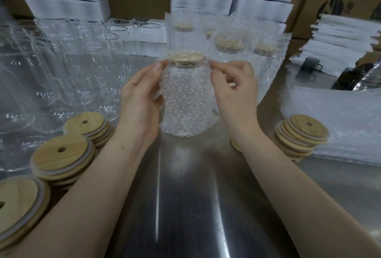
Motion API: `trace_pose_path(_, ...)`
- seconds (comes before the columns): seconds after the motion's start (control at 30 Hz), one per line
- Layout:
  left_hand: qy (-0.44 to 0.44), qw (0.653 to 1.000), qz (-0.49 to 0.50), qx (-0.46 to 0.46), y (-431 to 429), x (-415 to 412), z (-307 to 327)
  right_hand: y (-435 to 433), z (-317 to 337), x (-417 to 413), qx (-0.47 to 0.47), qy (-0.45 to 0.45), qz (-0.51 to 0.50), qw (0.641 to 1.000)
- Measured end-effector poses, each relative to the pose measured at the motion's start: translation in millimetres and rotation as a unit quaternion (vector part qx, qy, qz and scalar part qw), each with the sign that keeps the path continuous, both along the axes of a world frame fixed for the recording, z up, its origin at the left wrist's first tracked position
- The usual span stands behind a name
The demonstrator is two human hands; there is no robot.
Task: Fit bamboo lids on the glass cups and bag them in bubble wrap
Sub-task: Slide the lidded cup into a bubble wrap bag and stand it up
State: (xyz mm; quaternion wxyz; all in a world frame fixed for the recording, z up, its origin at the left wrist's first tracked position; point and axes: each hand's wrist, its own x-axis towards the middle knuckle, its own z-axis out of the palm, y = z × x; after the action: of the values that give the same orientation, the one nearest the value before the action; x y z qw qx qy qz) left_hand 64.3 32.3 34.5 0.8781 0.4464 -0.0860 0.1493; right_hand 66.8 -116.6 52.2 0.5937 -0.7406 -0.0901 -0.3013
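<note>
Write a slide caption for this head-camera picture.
Left hand and right hand pinch a bubble-wrap bag over a lidded cup; bare cups and lid stacks at left, bagged cups behind.

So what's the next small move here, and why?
Probably tug the bubble-wrap bag up past the bamboo lid: the left hand and right hand both pinch its mouth beside the lid, which the bag only just reaches.

The bagged cup (186, 101) is clear, dotted with round bubbles, its lid (186, 57) pale tan. Left of it, stacked lids (51, 155) show light wood grain and whitish rims.
</note>
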Motion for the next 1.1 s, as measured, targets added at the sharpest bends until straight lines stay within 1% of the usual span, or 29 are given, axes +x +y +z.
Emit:
trace_pose_path(0.07,0.013,1.0,0.007,-0.023,1,1,0,3,3,-2,-0.073,-0.007,-0.026,0.997)
trace_pose_path(0.17,0.023,0.998,0.025,-0.053,1,1,0,9,6,-5,-0.155,0.021,-0.031,0.987)
trace_pose_path(0.3,0.037,0.996,0.066,-0.037,-2,3,0,20,7,-9,-0.209,0.076,0.01,0.975)
trace_pose_path(0.4,0.037,0.999,0.036,-0.006,-6,1,-2,27,13,-6,-0.219,0.093,0.033,0.971)
trace_pose_path(0.5,0.054,0.999,-0.003,-0.007,-8,2,-6,29,21,-3,-0.19,0.118,0.066,0.972)
trace_pose_path(0.57,0.072,0.997,0.0,-0.018,-9,3,-7,29,27,-2,-0.181,0.139,0.074,0.971)
trace_pose_path(0.63,0.062,0.998,0.018,-0.019,-14,1,-7,29,33,1,-0.19,0.164,0.081,0.965)
trace_pose_path(0.73,0.028,0.994,0.097,0.044,-20,-3,-7,35,41,6,-0.231,0.193,0.088,0.95)
trace_pose_path(0.83,0.004,0.98,0.172,0.098,-21,-3,-10,43,42,11,-0.22,0.197,0.093,0.951)
trace_pose_path(0.97,-0.016,0.974,0.163,0.155,-19,3,-22,51,37,26,-0.189,0.174,0.07,0.964)
trace_pose_path(1.03,-0.012,0.966,0.151,0.211,-18,8,-27,51,37,38,-0.182,0.171,0.054,0.967)
trace_pose_path(1.1,-0.004,0.948,0.161,0.274,-18,12,-32,51,37,54,-0.172,0.168,0.031,0.97)
